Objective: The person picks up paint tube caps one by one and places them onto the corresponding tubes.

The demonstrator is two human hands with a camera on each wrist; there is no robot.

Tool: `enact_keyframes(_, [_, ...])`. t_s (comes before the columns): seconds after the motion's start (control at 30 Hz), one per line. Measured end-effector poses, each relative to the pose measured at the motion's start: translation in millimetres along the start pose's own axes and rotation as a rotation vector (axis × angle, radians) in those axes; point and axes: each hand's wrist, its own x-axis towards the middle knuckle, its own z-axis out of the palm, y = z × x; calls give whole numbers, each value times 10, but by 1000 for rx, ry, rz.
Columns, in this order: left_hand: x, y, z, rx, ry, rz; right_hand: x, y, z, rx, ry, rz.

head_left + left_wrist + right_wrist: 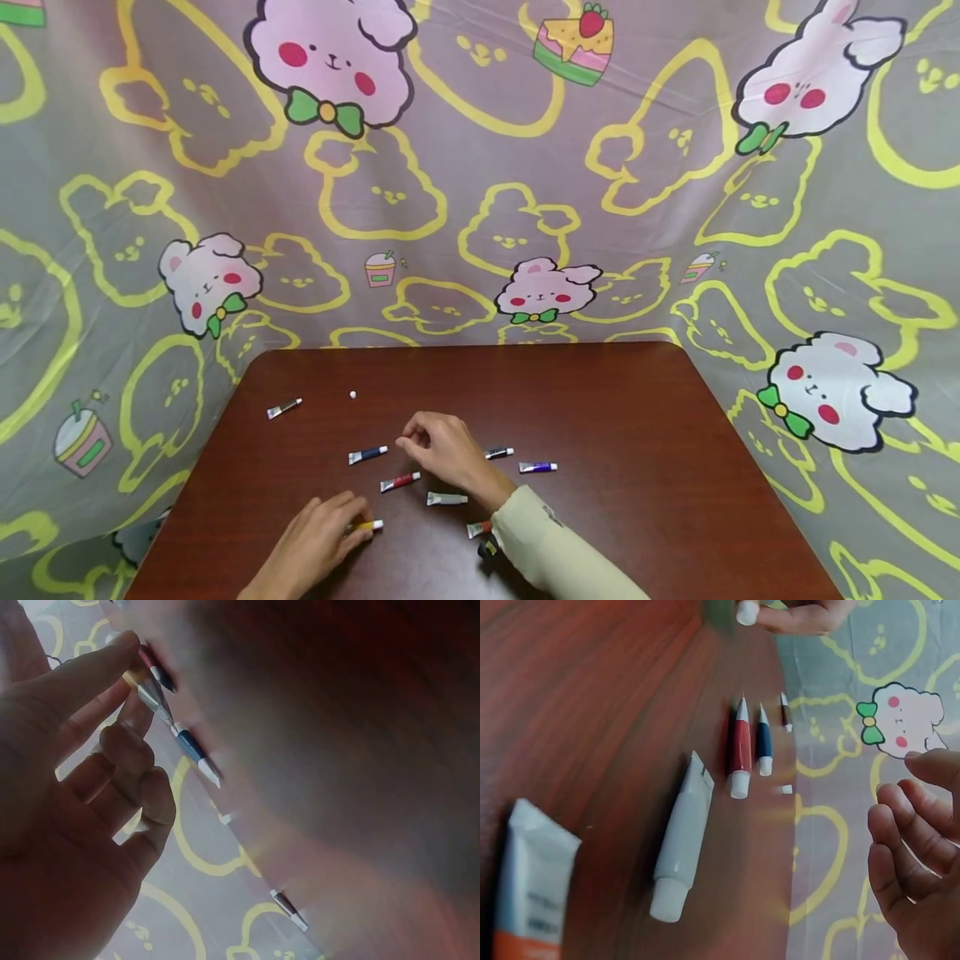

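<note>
In the head view my left hand (318, 533) is low on the table, its thumb and fingers pinching a yellow paint tube (366, 526) with a white cap. The left wrist view shows the tube's silver crimped end (155, 701) sticking out past the fingertips. Over the middle of the table hovers my right hand (446, 450), fingers loosely bent, nothing visible in them. A red paint tube (400, 482) and a dark blue one (367, 455) lie to its left. A white paint tube (447, 499) lies just below it. The black tube (498, 453) is partly hidden by the right forearm.
A purple-blue tube (537, 467) lies to the right. An orange-red tube (480, 529) and a small black object (488, 547) sit by the right sleeve. Farther back are a dark brown tube (284, 408) and a loose white cap (352, 395). Patterned cloth (450, 167) surrounds the table.
</note>
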Motion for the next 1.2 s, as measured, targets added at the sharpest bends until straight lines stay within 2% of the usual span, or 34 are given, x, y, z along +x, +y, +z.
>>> enact_keyframes(0.27, [-19, -8, -7, -23, -170, -106, 133, 10, 67, -10, -13, -8])
enact_keyframes(0.6, [-23, -15, -19, -21, -255, -146, 319, 27, 155, -85, -59, -45])
enact_keyframes(0.7, [-43, -21, -5, -25, -229, -118, 377, 38, 184, -103, -67, -48])
enact_keyframes(0.83, [-69, -45, 23, -12, -128, -46, 472, 55, 203, -124, -65, -54])
enact_keyframes(0.93, [-79, -63, 43, -5, -77, -11, 538, 74, 203, -124, -66, -57])
enact_keyframes(1.2, [-104, -80, 63, -9, -28, 23, 681, 138, 235, -141, -74, -54])
